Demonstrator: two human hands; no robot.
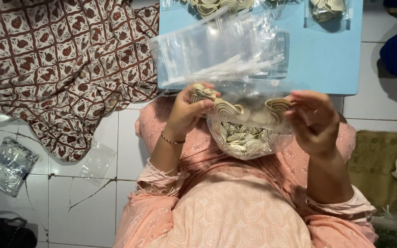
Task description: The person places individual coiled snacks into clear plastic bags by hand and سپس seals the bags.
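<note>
We are pinching a swirl-patterned coil piece (224, 108) between the curled fingers of our left hand (187, 112). Our right hand (315, 121) is gripping another coil piece (277, 106) at its fingertips. Just below both sets of fingers, a clear plastic bag (249, 138) is sagging with more coils. Beyond the fingertips, empty clear pouches (217, 50) are lying on the blue table (327, 59).

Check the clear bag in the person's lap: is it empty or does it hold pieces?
Holding pieces. The clear bag shows a heap of striped cream pieces through its wall.
</note>
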